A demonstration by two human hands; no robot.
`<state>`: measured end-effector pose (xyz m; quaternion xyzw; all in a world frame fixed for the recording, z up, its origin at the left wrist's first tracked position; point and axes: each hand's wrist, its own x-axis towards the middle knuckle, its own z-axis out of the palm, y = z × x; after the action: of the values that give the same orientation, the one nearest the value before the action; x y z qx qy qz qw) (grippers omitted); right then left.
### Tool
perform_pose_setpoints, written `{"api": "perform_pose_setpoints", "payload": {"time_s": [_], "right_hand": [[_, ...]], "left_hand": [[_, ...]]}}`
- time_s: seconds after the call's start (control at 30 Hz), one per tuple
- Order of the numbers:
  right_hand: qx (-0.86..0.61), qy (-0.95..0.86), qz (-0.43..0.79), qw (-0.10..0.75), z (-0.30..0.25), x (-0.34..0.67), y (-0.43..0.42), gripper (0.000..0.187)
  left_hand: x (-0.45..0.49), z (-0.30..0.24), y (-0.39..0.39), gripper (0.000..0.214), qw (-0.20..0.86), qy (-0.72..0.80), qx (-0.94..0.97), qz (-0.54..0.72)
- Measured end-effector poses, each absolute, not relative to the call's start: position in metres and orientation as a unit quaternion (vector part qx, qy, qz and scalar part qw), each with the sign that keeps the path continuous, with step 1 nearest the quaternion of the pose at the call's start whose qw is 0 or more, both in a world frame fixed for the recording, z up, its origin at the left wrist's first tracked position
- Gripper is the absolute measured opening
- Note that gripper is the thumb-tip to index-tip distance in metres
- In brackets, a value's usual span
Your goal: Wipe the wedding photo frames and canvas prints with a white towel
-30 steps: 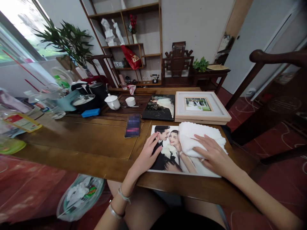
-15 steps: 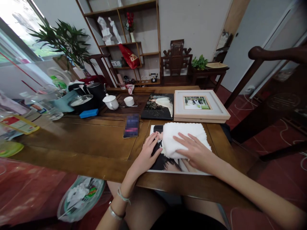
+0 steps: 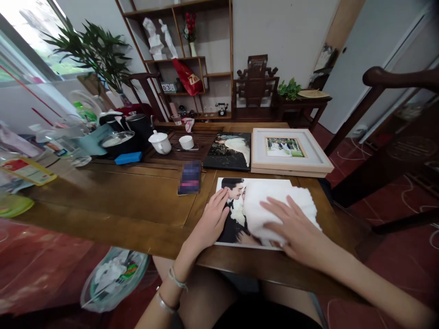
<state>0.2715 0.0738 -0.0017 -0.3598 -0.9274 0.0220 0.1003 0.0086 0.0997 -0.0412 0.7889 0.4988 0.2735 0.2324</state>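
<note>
A large photo print [image 3: 233, 221] of a couple lies flat at the table's front edge. Resting on its left side is my left hand [image 3: 214, 217], fingers stretched out and flat. My right hand [image 3: 290, 224] lies with spread fingers on top of a white towel [image 3: 255, 205], pressing it against the print's right half. The towel covers much of that half and hangs past the print's right edge. The right hand is slightly blurred.
Behind the print stand a dark photo panel [image 3: 231, 151] and a pale framed picture [image 3: 325, 164]. A phone [image 3: 189, 178] lies to the left. Farther left are a white lidded cup [image 3: 160, 142], a small bowl [image 3: 186, 142] and a blue sponge [image 3: 128, 158]. A waste bin [image 3: 116, 278] sits below.
My right hand and the towel have slid to the right across the print, uncovering the faces of the pictured couple. My left hand stays in about the same place.
</note>
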Motion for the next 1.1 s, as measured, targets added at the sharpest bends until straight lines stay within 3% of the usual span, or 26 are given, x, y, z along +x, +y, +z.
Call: {"api": "perform_pose_setpoints", "payload": {"time_s": [0.2,0.43,0.7,0.97,1.1], "right_hand": [[-0.378,-0.919,-0.034,0.104,-0.004,0.260,0.113,0.038],[-0.295,-0.950,0.026,0.103,-0.002,0.257,0.058,0.041],[-0.375,-0.918,-0.037,0.126,-0.007,0.279,0.107,0.047],[-0.298,-0.947,0.002,0.122,-0.008,0.246,0.049,0.036],[-0.319,-0.939,0.004,0.130,-0.008,0.255,0.064,0.041]], "left_hand": [[0.008,-0.044,0.103,0.045,0.223,0.488,0.788,0.303],[0.009,-0.045,0.106,0.042,0.223,0.491,0.773,0.335],[0.011,-0.046,0.107,0.039,0.204,0.490,0.773,0.347],[0.010,-0.048,0.107,0.042,0.212,0.491,0.773,0.342],[0.010,-0.048,0.106,0.044,0.203,0.484,0.783,0.334]]}}
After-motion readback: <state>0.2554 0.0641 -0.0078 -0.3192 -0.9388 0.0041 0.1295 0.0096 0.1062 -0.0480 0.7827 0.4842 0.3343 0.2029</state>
